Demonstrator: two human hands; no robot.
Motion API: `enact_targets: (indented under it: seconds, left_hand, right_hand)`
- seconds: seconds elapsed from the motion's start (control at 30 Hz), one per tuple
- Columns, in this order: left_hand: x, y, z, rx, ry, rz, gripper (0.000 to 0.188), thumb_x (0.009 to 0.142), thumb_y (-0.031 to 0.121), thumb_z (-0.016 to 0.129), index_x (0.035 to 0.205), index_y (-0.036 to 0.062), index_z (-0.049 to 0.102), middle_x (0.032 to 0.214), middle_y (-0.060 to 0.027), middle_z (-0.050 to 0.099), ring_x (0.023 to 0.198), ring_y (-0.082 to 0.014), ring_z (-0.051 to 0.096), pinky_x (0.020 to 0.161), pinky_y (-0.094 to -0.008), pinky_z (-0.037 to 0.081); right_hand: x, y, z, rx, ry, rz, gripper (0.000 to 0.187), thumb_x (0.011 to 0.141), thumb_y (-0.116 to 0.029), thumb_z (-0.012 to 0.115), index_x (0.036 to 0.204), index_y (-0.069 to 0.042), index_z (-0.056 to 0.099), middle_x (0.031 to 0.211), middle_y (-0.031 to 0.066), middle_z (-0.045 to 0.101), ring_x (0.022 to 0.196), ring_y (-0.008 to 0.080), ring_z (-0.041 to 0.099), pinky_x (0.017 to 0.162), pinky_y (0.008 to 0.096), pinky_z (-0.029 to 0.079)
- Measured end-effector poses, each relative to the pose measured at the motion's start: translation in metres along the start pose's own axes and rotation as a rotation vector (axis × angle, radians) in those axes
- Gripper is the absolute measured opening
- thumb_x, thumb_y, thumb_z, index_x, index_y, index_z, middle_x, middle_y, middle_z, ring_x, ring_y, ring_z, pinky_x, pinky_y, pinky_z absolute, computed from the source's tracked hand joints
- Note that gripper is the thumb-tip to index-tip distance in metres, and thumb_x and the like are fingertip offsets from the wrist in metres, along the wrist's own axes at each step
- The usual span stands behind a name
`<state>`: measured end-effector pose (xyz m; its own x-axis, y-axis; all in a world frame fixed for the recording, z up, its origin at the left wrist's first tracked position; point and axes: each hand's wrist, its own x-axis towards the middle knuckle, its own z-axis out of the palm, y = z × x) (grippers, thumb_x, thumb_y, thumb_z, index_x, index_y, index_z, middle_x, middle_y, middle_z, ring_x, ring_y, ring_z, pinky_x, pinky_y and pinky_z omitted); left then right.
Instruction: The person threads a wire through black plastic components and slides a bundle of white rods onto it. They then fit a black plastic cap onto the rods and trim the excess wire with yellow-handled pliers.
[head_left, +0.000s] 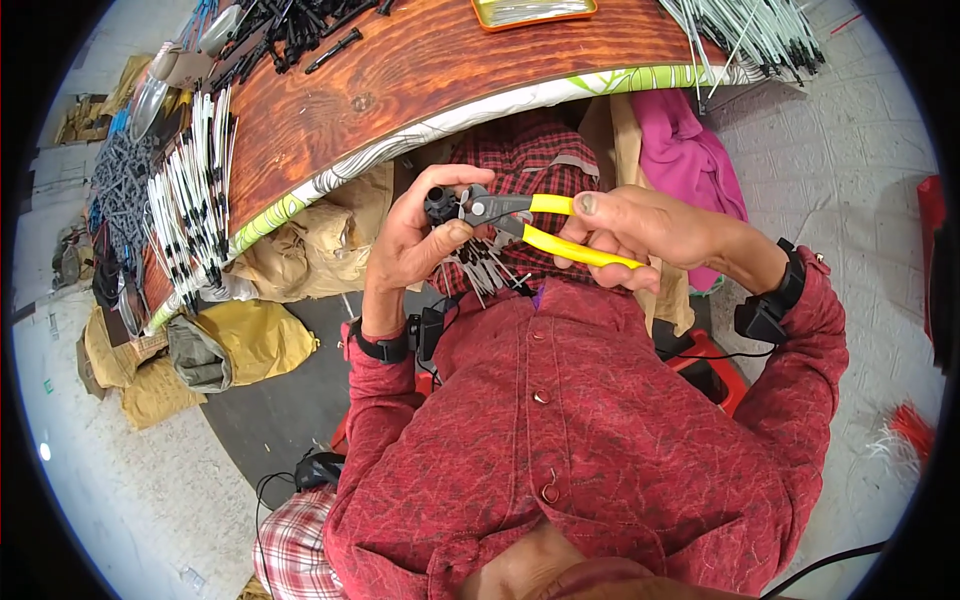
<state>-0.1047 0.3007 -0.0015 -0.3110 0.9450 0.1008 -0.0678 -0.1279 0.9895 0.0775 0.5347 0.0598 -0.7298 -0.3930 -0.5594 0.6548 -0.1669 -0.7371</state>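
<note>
Yellow-handled pliers [582, 250] lie in my right hand [640, 225], with the handles spread apart and my thumb on the upper one. Their dark jaws reach across to a small black ring-shaped plastic part [440, 204]. That part sits between the thumb and fingers of my left hand [408, 235], which are closed around it. Whether the jaws are biting on anything cannot be made out. Below the jaws, several thin white rods [484, 272] with black bits rest over the checked cloth on my lap.
A curved wooden table [400, 75] stands in front of me. It carries black plastic parts [300, 25], an orange-rimmed tray [535, 12] and bundles of white rods [195, 195]. Grey parts [135, 185] are heaped at the left, near a yellow bag [262, 342]. Pink cloth [685, 155] hangs right.
</note>
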Motion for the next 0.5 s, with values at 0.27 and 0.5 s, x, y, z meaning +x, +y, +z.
enact_targets:
  seconds: [0.27,0.5]
  left_hand:
    - [-0.004,-0.018,-0.020,-0.039,0.097,0.199,0.055,0.089,0.004,0.066,0.138,-0.0014,0.043,0.107,-0.0120,0.063,0.084,-0.0168,0.065,0.087,-0.0358,0.054]
    - [0.002,-0.015,-0.023,-0.193,0.151,0.265,0.068,0.083,0.010,0.075,0.138,-0.0001,0.038,0.125,-0.0236,0.054,0.084,-0.0217,0.065,0.089,-0.0398,0.054]
  right_hand:
    - [-0.001,-0.002,-0.008,-0.224,0.229,-0.320,0.041,0.103,-0.031,0.053,0.121,0.005,0.052,0.072,0.0070,0.060,0.053,0.0104,0.059,0.045,0.0242,0.048]
    - [0.044,0.006,0.005,-0.457,0.415,-0.466,0.038,0.089,-0.018,0.071,0.119,0.001,0.056,0.084,0.0095,0.067,0.064,0.0150,0.064,0.059,0.0306,0.051]
